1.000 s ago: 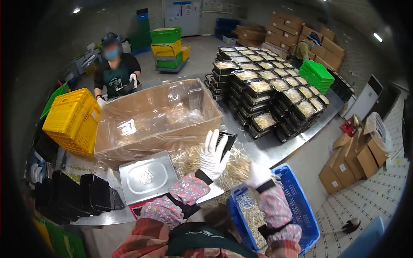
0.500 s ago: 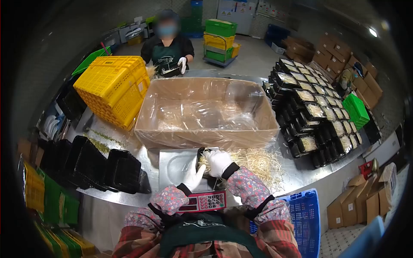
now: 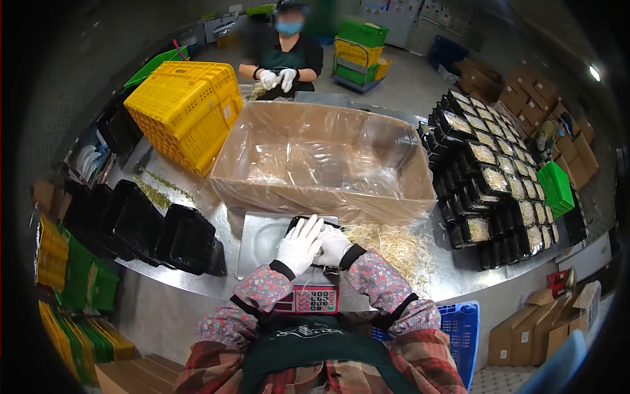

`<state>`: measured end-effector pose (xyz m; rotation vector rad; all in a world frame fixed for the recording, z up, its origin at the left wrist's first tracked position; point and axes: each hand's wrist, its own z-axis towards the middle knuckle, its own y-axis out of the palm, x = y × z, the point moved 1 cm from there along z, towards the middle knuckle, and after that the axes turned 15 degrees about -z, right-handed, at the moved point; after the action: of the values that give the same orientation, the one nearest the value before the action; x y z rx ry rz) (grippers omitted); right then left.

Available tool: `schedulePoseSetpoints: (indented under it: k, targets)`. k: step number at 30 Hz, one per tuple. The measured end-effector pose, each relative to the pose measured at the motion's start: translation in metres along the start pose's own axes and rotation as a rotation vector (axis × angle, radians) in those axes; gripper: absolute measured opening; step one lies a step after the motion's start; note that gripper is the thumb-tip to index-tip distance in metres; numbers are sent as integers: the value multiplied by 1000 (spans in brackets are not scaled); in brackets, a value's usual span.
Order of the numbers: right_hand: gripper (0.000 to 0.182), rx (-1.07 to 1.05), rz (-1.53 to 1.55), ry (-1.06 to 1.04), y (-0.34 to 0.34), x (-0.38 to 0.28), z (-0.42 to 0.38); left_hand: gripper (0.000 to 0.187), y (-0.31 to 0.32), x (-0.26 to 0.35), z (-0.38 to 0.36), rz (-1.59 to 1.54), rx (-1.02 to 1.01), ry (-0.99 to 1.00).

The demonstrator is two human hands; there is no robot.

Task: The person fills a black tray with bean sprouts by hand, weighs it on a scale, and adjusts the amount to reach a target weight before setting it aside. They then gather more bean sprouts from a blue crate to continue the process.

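My left hand (image 3: 300, 245), in a white glove, lies flat with its fingers stretched over a black tray (image 3: 303, 220) on the scale's metal plate (image 3: 257, 244). Beside it my right hand (image 3: 333, 247), also gloved, rests on the tray's right part; its fingers are partly hidden behind the left hand. The two hands touch and cover most of the tray's contents. A pink scale panel (image 3: 315, 300) shows just below. Right of the hands is a loose heap of pale sprouts (image 3: 390, 253).
Beyond the scale stands a lined cardboard box (image 3: 321, 194), with yellow crates (image 3: 184, 108) to its left. Filled trays (image 3: 482, 154) are stacked right, empty black trays (image 3: 187, 238) left. A co-worker (image 3: 289, 56) stands across the table; a blue basket (image 3: 459, 331) is low right.
My left hand has moved from the tray's left side onto its top, fingers now flat. The view has shifted, and the co-worker's hands have come together.
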<state>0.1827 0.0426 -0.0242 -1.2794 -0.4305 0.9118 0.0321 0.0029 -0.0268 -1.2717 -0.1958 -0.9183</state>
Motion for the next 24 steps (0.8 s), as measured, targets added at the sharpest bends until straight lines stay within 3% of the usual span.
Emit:
schedulePoseSetpoints:
  k: [2, 9, 12, 13, 14, 16, 17, 18, 21, 24]
  targets:
    - [64, -176, -28, 74, -9, 6, -11, 55, 8, 11, 0, -7, 10, -16]
    - [99, -217, -210, 121, -69, 6, -26, 54, 11, 15, -7, 91, 78, -89]
    - [96, -359, -296, 153, -78, 26, -37, 51, 0, 7, -12, 141, 80, -114]
    - [82, -372, -227, 128, -78, 32, -39, 51, -4, 8, -13, 110, 65, -126]
    - [82, -373, -223, 121, -73, 32, -39, 51, -7, 9, -15, 79, 53, -141]
    - [63, -468, -244, 174, -66, 25, -41, 50, -1, 5, -16, 121, 63, -140]
    - [41, -347, -279, 172, -59, 23, -43, 50, 1, 3, -16, 146, 65, -141]
    - [41, -346, -278, 172, -52, 24, -47, 50, 2, 3, -15, 169, 66, -140]
    - [22, -58, -135, 285, -48, 24, -55, 51, -1, 6, -17, 161, 55, -140]
    - [21, -67, 46, 409, -52, 33, -65, 50, 0, 4, -17, 151, 58, -121]
